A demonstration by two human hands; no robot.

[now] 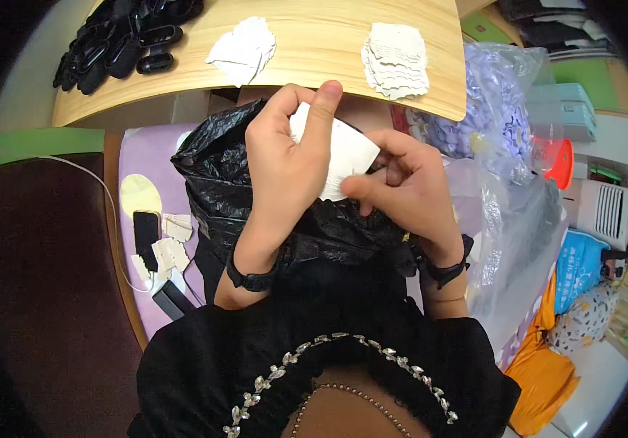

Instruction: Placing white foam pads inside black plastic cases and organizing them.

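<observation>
At twelve o'clock, over a black plastic bag [219, 171], I hold a white piece [348, 150]. My left hand [290, 157] pinches it from nine o'clock, thumb in front and fingers behind; my right hand [414, 188] pinches its edge from four. I judge I'm working that finely lined lower edge; the next move calls for a steady left grip and light right fingertips. Eleven o'clock: a white pile [244, 50]; one o'clock: a white stack [396, 66].

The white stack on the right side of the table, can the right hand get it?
Probably yes: the right hand is near the white stack, and nothing seems to block the way. But its fingers are busy at the white piece.
</observation>
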